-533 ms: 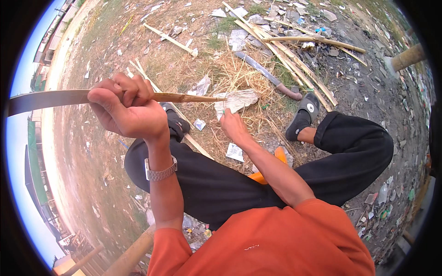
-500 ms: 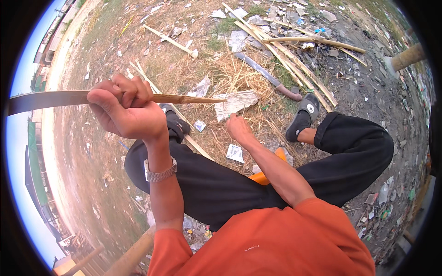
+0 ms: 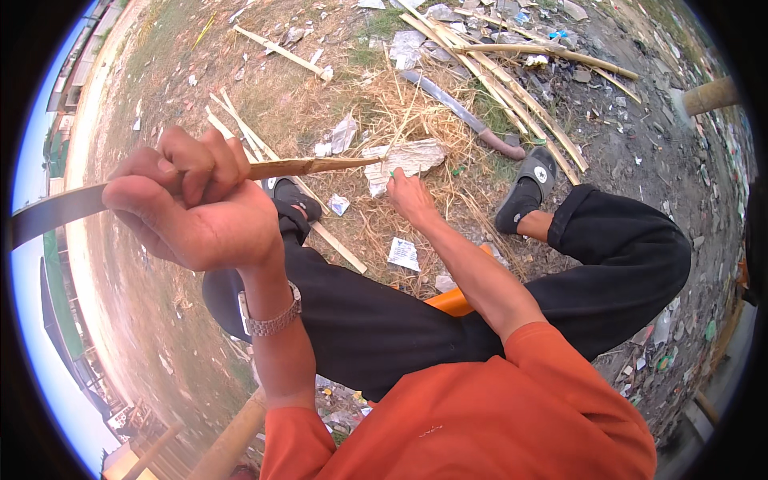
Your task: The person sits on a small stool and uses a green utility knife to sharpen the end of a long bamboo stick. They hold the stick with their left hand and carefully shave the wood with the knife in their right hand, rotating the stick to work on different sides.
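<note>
My left hand [image 3: 196,200], raised at the left with a watch on its wrist, is closed around a split bamboo strip [image 3: 300,166]. The strip's dark, smooth side runs out toward the left rim; its pale, narrowing end points right, close by my right hand. Over a flat, pale, weathered piece of wood [image 3: 424,154] on the ground, my right hand [image 3: 410,196] has its fingers bent together. A small green bit shows at its fingertips, but what they hold is hidden. Beyond the wood, a curved blade with a brown handle [image 3: 464,112] lies on straw.
Long split bamboo strips [image 3: 512,92] lie at the far right, with others [image 3: 240,132] near my left foot. A printed paper packet [image 3: 404,254] rests between my legs, near an orange object [image 3: 450,302]. A round post [image 3: 710,96] stands at right; litter covers the ground.
My left hand has moved left and slightly nearer, drawing the bamboo strip along. My right hand stays at the pale wood; the view has shifted slightly.
</note>
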A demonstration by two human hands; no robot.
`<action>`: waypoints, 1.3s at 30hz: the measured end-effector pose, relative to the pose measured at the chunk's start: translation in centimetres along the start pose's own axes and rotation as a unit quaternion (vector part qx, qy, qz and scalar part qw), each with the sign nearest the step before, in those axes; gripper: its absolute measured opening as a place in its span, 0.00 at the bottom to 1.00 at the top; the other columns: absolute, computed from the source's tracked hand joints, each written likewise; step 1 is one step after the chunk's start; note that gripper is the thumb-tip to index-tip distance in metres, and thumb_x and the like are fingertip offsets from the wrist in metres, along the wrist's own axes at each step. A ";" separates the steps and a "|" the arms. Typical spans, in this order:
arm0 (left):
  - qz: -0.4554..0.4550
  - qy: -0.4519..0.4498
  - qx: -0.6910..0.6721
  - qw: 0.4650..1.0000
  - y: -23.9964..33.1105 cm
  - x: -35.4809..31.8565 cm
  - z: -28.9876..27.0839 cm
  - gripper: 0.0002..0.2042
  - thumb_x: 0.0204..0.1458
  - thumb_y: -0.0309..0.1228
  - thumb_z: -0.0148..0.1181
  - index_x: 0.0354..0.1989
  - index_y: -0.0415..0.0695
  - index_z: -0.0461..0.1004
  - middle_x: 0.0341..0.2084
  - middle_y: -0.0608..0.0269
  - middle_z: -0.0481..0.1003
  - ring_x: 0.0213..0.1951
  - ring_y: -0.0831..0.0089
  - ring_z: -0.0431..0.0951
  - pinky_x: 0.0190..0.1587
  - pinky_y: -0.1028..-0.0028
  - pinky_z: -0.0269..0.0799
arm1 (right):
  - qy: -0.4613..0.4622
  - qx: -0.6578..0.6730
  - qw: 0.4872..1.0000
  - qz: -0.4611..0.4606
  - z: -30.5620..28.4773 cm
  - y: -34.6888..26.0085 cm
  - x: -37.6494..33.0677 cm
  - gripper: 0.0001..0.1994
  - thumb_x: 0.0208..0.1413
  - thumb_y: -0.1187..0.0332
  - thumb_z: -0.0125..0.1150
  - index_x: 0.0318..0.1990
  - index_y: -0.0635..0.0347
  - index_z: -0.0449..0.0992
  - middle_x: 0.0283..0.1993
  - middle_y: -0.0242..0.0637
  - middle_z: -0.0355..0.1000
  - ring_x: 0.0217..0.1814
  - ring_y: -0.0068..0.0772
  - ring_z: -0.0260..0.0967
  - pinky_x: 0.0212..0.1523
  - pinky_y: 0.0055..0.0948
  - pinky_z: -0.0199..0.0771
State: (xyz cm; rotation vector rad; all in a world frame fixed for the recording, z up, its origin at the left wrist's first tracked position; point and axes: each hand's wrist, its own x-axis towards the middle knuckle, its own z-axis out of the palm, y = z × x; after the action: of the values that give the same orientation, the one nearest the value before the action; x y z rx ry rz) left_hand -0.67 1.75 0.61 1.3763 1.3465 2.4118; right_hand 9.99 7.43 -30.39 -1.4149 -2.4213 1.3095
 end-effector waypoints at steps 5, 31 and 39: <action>0.011 0.021 0.045 0.999 -0.3 0.7 -0.7 0.18 0.61 0.50 0.42 0.27 0.49 0.59 0.14 0.73 0.48 0.14 0.83 0.42 0.17 0.80 0.37 | 0.102 0.125 0.987 -0.003 -0.4 -0.6 -1.3 0.12 0.61 0.61 0.42 0.38 0.63 0.63 0.22 0.55 0.70 0.26 0.58 0.71 0.29 0.53 0.68; -0.004 0.035 0.001 0.999 -0.1 0.6 0.0 0.19 0.62 0.49 0.41 0.26 0.48 0.59 0.13 0.73 0.48 0.14 0.84 0.43 0.17 0.80 0.37 | 0.004 -0.073 0.997 0.005 2.8 2.1 3.7 0.14 0.59 0.64 0.42 0.42 0.68 0.66 0.35 0.57 0.74 0.42 0.60 0.73 0.44 0.49 0.74; 0.011 0.047 0.000 0.999 -0.5 0.7 -1.5 0.19 0.62 0.48 0.42 0.23 0.49 0.55 0.12 0.74 0.48 0.13 0.85 0.43 0.15 0.82 0.36 | -0.106 0.273 0.948 0.121 2.4 5.6 6.4 0.13 0.61 0.57 0.44 0.37 0.59 0.63 0.23 0.38 0.63 0.19 0.32 0.57 0.19 0.32 0.56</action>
State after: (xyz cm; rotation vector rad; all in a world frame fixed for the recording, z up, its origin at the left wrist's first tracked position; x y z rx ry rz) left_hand -2.36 1.37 0.43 1.2990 1.3596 2.5195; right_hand 9.12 11.87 -38.02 -1.4863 -1.7863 2.0770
